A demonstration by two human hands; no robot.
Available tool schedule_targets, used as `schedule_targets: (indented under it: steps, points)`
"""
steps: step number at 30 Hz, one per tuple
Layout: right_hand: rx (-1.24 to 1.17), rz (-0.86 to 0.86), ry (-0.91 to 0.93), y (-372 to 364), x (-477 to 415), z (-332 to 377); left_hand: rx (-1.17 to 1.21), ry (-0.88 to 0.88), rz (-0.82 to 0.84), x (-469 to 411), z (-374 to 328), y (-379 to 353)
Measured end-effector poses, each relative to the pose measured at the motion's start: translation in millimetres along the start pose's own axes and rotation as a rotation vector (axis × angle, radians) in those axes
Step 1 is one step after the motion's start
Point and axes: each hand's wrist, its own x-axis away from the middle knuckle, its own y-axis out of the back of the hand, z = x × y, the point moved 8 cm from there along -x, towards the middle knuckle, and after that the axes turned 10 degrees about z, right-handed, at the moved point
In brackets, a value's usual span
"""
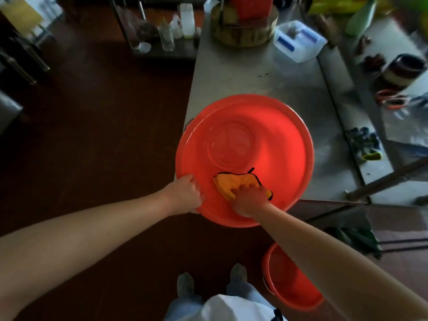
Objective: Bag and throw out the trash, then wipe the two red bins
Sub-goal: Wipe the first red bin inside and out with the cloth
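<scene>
A large round red bin (278,144) rests on the near corner of a steel table, tipped toward me and overhanging its edge. My left hand (185,193) grips the bin's near left rim. My right hand (249,198) presses an orange cloth with black trim (231,181) against the inside wall near the rim. A second, smaller red bin (287,281) stands on the floor by my right foot, partly hidden by my right forearm.
The steel table (243,75) carries a wooden chopping block (243,31) and a clear plastic box (298,40) at the back. Bottles (176,26) stand on a low shelf behind. A cluttered counter runs along the right. Dark floor (104,135) lies to the left.
</scene>
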Motion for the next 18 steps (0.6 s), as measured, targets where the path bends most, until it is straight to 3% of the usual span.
schedule_targets:
  steps: [6,11,15,18]
  points:
    - [0.094,0.014,0.075,-7,54,4,-0.092,-0.028,0.032,9,30,1]
    - [0.194,-0.113,0.136,-13,81,9,-0.217,0.038,0.102,23,66,14]
    - [0.299,-0.223,0.084,-5,83,-1,-0.287,0.08,0.229,26,91,19]
    - [0.284,-0.231,0.006,4,76,-8,-0.289,0.098,0.183,26,97,21]
